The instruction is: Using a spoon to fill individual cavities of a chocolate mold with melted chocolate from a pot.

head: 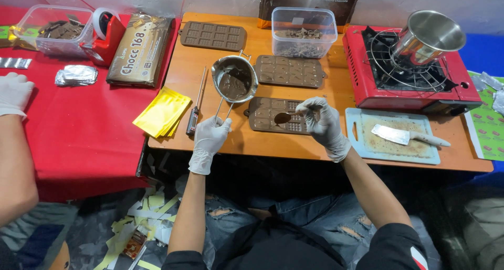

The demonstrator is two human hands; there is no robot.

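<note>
Left hand (209, 136), gloved, is clamped on the wire handle of the small pan (234, 79) of melted chocolate, held tilted above the table (273, 144). Right hand (323, 119) is closed on a spoon (284, 117) loaded with chocolate over the nearest mould (265, 118). Three brown moulds counted; how many cavities are filled cannot be told. One thermometer (195, 112), one knife (404, 136).

White gloves on the left hand (209, 136) and right hand (323, 120) — black short sleeves, ripped jeans.
</note>
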